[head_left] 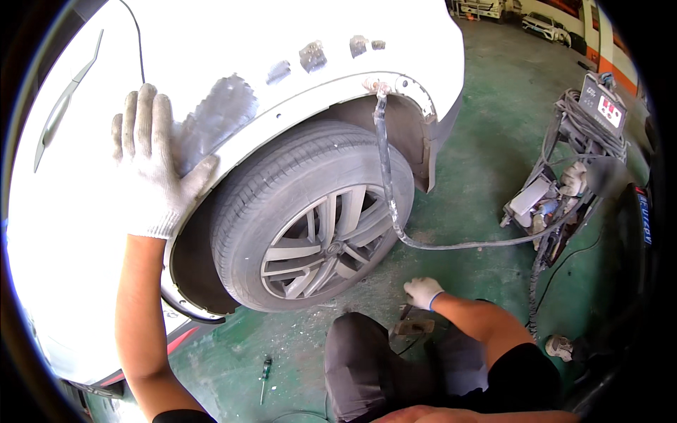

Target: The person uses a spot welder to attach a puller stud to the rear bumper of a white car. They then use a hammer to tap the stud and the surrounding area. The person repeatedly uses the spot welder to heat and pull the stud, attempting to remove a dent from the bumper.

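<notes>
My left hand [149,158], in a white knit glove, lies flat with fingers spread on the white car body panel [77,204]. Beside its thumb is a bare grey sanded patch [220,113]. Low down by my knee, my right hand [423,292], also gloved, has its fingers curled. A dark, slim part shows just under it, next to a brownish block [415,326]; what the fingers hold is hard to make out. Between my hands stands the car's wheel [328,225]. A thick grey cable [386,162] is fixed to the wheel arch edge.
At right, a cart [546,197] carries a control box [604,104], coiled cables and a pale glove [575,178]. The thick cable runs to it above the green floor. A screwdriver [265,377] lies at lower left. Someone's shoe [559,347] shows at lower right.
</notes>
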Demonstrator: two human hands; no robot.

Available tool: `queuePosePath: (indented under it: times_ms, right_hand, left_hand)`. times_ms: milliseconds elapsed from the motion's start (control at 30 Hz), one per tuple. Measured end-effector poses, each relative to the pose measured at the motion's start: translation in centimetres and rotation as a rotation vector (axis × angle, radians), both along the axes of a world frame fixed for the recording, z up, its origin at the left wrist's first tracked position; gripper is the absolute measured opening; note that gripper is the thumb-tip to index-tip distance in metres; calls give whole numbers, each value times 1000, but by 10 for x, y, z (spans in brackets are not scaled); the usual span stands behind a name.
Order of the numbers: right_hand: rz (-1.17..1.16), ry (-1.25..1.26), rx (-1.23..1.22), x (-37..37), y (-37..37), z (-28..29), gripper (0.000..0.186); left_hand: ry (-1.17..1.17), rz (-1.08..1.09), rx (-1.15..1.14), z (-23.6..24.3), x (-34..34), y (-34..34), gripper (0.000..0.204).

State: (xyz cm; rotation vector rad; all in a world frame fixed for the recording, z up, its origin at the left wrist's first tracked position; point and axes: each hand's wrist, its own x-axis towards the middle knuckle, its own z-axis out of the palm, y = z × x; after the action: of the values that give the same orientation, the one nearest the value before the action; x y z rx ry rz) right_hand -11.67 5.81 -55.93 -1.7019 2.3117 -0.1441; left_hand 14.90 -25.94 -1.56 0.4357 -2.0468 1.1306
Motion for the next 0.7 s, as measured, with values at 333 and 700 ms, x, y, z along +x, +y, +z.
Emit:
queuePosePath:
  times_ms: [333, 700]
  right_hand:
    - [-1112, -285, -793, -76, 140, 220, 20]
    - [-996, -572, -1541, -11, 211, 240, 56]
  left_hand:
    - [31, -94, 57, 6, -4, 5, 107]
    - [41, -103, 37, 5, 1, -1, 99]
